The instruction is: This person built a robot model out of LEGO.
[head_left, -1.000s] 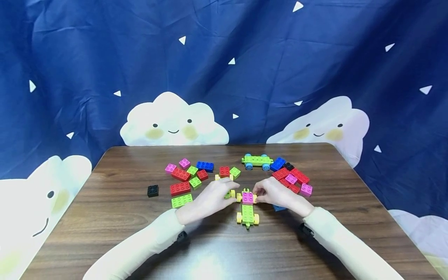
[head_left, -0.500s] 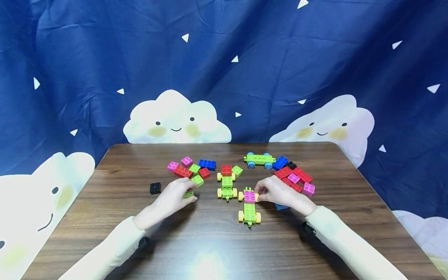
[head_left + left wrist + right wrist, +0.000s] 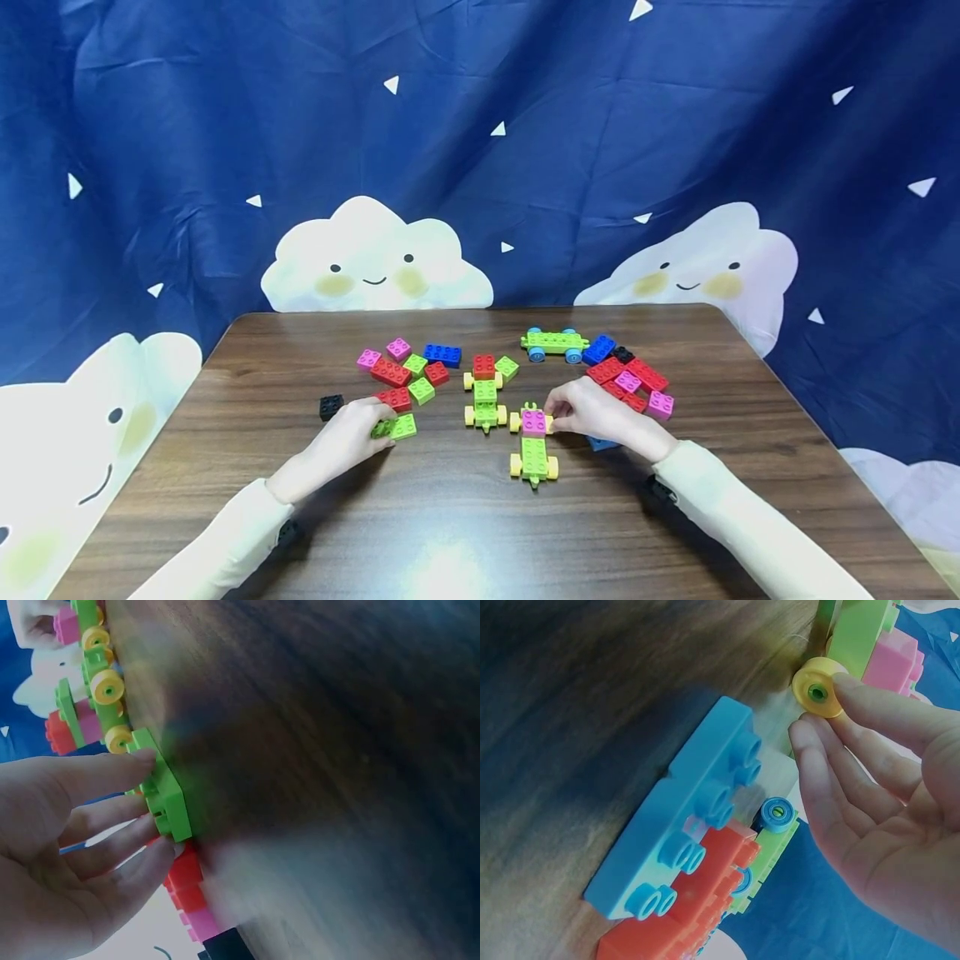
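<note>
My left hand (image 3: 333, 446) pinches the long lime-green building brick (image 3: 404, 427) at the left front of the loose bricks. The left wrist view shows thumb and fingertips on opposite sides of this brick (image 3: 171, 802). My right hand (image 3: 600, 417) holds a yellow wheel (image 3: 817, 693) of a lime-green toy car base (image 3: 534, 460), thumb on the wheel and fingertips close beneath. On the far end of that base sits a pink brick (image 3: 534, 422). Just beyond and left of it stands a second yellow-wheeled car (image 3: 486, 393), with a red brick (image 3: 484, 365) at its back.
Red bricks (image 3: 391, 372), a blue brick (image 3: 442, 356), a black brick (image 3: 331, 407) and several others lie at left. Another pile with red bricks (image 3: 647, 375) lies at right. A blue brick (image 3: 697, 814) sits beside my right hand. A blue-wheeled car base (image 3: 555, 342) stands at the back.
My left hand has moved left from the second car to the long lime-green brick and now grips it. My right hand stays at the car's wheel.
</note>
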Motion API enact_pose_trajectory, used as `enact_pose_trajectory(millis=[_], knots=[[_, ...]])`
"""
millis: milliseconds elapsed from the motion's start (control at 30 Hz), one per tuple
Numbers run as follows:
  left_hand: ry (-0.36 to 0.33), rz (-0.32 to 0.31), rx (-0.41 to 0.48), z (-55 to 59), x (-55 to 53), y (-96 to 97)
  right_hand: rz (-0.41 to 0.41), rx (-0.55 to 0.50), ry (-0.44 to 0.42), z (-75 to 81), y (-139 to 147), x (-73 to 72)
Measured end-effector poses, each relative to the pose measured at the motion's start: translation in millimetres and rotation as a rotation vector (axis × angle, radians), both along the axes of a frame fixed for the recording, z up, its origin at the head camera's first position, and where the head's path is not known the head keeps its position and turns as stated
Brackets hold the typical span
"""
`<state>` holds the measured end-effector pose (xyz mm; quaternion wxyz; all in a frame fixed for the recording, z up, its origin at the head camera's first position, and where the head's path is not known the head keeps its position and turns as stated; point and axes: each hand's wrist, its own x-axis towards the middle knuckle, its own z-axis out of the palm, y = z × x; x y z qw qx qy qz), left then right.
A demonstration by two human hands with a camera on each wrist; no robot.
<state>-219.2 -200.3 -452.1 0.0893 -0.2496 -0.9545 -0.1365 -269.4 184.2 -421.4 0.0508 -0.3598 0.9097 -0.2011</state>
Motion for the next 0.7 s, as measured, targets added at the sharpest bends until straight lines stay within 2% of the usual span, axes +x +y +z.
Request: enact_pose_trajectory(millis=[333, 533, 700], knots=[[0.012, -0.021, 0.008, -0.7, -1.5, 1.2, -0.013, 0.007, -0.014, 1.1, -0.2, -0.1], [-0.028, 0.01, 0.008, -1.5, -2.1, 5.1, -0.007, -0.002, -0.009, -0.3, 0.3, 0.2], [-0.043, 0.02, 0.017, 2.1, -1.0, 7.2, -0.006, 0.001, -0.008, -0.2, 0.2, 0.6]])
